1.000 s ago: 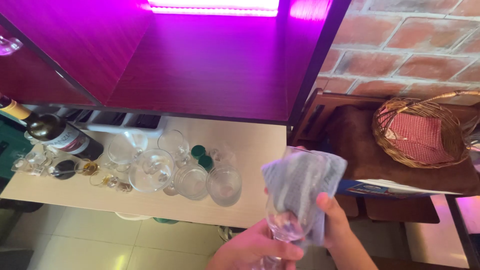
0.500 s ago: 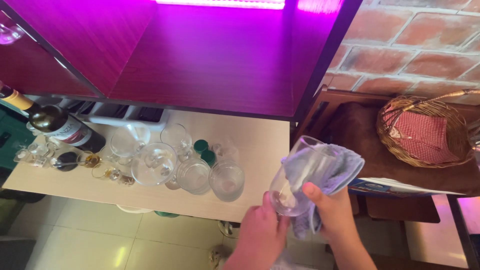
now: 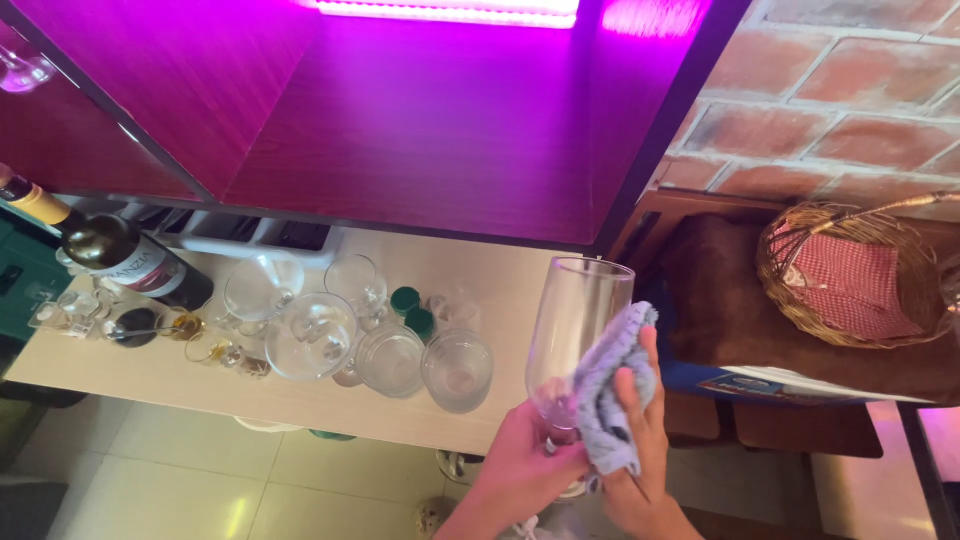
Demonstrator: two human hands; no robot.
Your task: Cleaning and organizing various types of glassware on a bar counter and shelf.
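The cloth (image 3: pixel 608 395) has slid off the glass (image 3: pixel 572 338); it now sits bunched at its four o'clock. Your left hand (image 3: pixel 520 472) clamps the stem, your right hand (image 3: pixel 640 440) grips the cloth.

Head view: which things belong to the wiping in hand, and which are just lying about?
In hand: tall glass, held low by the left hand; blue-grey cloth, pressed to it by the right hand.

Lying about: wine bottle, glasses on the counter, green caps, wicker basket.
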